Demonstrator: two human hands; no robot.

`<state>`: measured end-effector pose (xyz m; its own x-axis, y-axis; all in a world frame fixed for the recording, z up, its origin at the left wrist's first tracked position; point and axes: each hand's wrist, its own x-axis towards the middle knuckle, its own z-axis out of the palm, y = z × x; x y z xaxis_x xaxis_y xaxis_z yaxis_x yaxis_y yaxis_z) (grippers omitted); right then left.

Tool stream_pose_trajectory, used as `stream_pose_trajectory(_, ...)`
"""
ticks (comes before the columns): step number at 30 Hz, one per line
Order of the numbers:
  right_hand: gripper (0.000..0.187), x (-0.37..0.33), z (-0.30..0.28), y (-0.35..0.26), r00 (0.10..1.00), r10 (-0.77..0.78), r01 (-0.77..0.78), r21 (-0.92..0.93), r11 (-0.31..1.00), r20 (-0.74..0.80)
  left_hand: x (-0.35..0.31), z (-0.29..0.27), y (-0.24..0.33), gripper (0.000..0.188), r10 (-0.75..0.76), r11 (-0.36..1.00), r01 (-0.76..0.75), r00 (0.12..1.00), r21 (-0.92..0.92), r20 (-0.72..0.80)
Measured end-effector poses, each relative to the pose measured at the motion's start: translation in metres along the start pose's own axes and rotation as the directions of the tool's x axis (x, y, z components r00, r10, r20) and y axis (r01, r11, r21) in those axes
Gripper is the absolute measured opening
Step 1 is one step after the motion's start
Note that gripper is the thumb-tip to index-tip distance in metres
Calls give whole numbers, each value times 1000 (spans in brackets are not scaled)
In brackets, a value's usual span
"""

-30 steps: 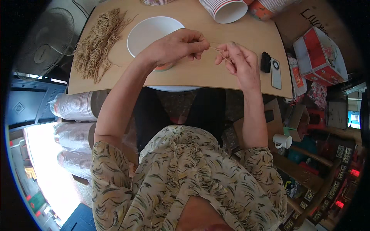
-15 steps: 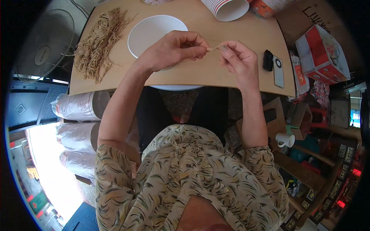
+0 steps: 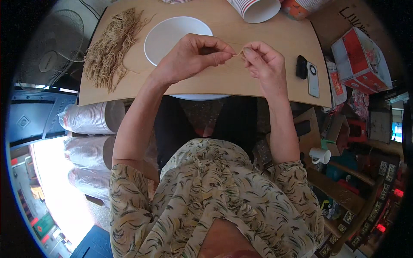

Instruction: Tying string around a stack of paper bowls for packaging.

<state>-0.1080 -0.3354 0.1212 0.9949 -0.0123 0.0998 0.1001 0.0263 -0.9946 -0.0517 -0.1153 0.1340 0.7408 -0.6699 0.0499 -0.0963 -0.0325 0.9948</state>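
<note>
Pinching a thin tan strand (image 3: pixel 239 54) between the left hand (image 3: pixel 193 56) and the right hand (image 3: pixel 264 60), above a light wooden table (image 3: pixel 228 79).
The left thumb and forefinger come together at their tips, clamped on the strand; the right thumb presses against the bent forefinger, gripping it as well, and a short stretch of it crosses the narrow gap between the hands. The left hand overlaps the near right edge of a white bowl (image 3: pixel 170 36). A tangled bundle of tan strands (image 3: pixel 112 53) lies on the table's left side, well apart from both hands. Right of the right hand, a black case (image 3: pixel 301 67) lies just beside a phone (image 3: pixel 313 81). Toward the far edge, a stack of paper cups (image 3: pixel 249 8) lies on its side.
</note>
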Motion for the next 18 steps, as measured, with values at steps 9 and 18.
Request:
stream_pose_trajectory(9, 14, 4, 10, -2, 986, 160, -163, 321, 933, 36, 0, 8, -14, 17, 200, 980, -198, 975, 33, -99)
stream_pose_trajectory(18, 12, 5, 14, 2, 959, 255, -284, 433, 856, 123, 0, 17, -20, 21, 357, 933, -335, 906, 128, -228)
